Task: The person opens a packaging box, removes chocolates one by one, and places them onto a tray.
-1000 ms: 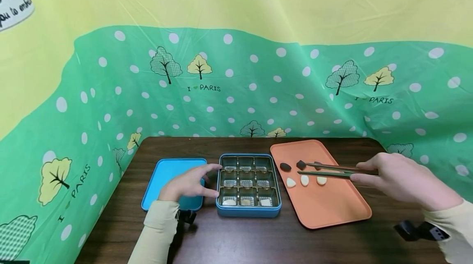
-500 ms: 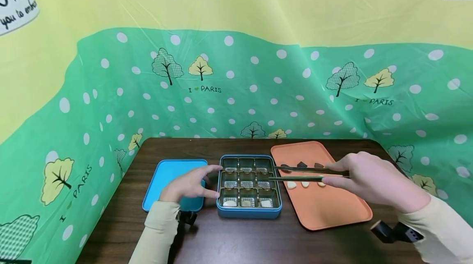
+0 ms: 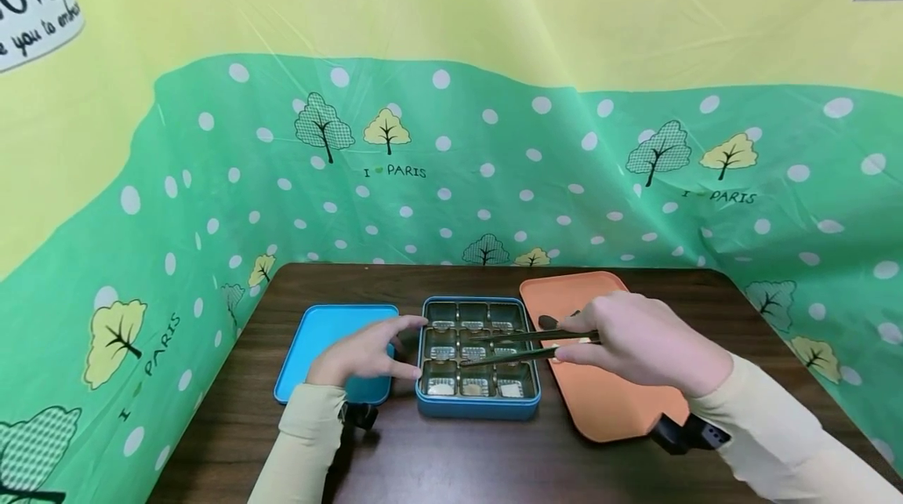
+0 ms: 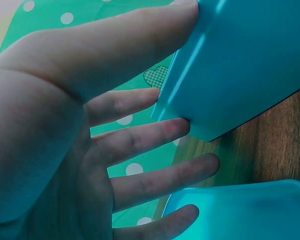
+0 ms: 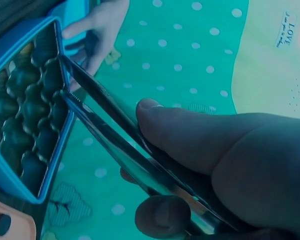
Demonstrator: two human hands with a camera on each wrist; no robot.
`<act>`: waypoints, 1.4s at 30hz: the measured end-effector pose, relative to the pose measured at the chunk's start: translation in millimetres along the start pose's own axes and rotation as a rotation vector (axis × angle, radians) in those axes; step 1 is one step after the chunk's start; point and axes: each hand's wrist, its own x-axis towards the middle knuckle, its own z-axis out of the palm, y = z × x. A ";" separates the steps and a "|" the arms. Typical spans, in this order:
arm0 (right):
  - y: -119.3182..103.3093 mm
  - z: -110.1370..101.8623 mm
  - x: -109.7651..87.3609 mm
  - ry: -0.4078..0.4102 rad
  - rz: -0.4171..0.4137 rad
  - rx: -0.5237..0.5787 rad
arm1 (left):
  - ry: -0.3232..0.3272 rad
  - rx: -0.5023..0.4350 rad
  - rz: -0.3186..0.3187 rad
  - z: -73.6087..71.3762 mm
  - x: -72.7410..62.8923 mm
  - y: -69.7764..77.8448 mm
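Metal tongs (image 3: pixel 543 335) are gripped between the thumb and fingers of my right hand (image 3: pixel 638 343). Their tips are spread over the middle of a blue tin box (image 3: pixel 478 409); nothing is visible between them. Inside, the box is divided into several dark compartments. Pale pieces (image 3: pixel 440 387) lie in its front row. My left hand (image 3: pixel 360 355) touches the box's left side with thumb and fingertip, the other fingers stretched out in the left wrist view. In the right wrist view, the tongs (image 5: pixel 106 139) reach toward the box rim (image 5: pixel 55 130).
Left of the box lies a flat blue lid (image 3: pixel 331 331), partly under my left hand. An orange tray (image 3: pixel 614 414) sits to the right, with a dark piece (image 3: pixel 547 322) showing; my right hand hides much of it. A patterned cloth (image 3: pixel 451 206) hangs behind the brown table (image 3: pixel 423 457).
My right hand has carried the tongs leftward from above the pieces on the orange tray to over the box. The left hand stays at the box's side.
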 end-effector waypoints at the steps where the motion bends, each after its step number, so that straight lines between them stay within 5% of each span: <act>1: -2.3 1.2 2.9 0.001 -0.020 0.001 | 0.001 0.002 0.000 -0.1 -0.1 0.2; 10: -12.9 12.6 24.2 0.004 -0.148 0.014 | -0.009 0.009 0.003 1.4 -1.3 -1.6; 33: -37.2 31.3 55.5 -0.156 -0.009 -0.072 | -0.018 0.006 0.006 -1.8 -0.4 0.1; 42: -41.2 37.3 56.5 -0.113 -0.088 -0.046 | -0.002 0.012 -0.011 -1.2 0.9 -0.4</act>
